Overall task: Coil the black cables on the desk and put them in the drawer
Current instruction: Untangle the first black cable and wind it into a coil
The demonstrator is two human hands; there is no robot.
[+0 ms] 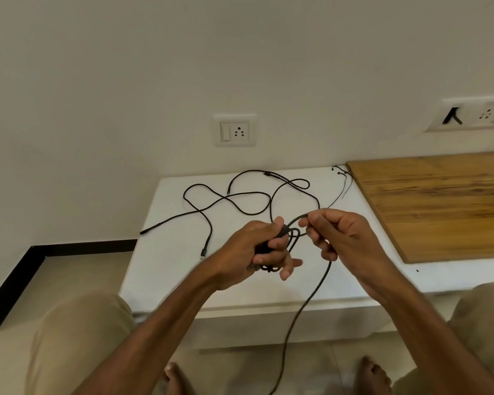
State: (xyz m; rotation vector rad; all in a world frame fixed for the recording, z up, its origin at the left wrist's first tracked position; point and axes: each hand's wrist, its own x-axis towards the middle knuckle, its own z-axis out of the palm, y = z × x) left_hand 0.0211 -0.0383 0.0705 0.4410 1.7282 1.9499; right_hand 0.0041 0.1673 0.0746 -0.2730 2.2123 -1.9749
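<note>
My left hand (257, 249) grips a small bundle of black cable loops (293, 238) above the white desk (166, 252). Just to its right, my right hand (345, 238) pinches the same black cable (305, 306), whose free length hangs from the hand, past the desk's front edge, toward the floor. A second black cable (240, 196) lies loose and tangled on the desk behind my hands, with one plug end (202, 253) near the left hand. A thin black wire (344, 181) lies at the desk's back right. No drawer is in sight.
A wooden board (439, 206) covers the desk's right part. Wall sockets (234, 131) sit above the desk, with another socket panel (474, 115) at the right. My knees (77, 337) and bare feet (374, 374) are below the desk edge, on a tiled floor.
</note>
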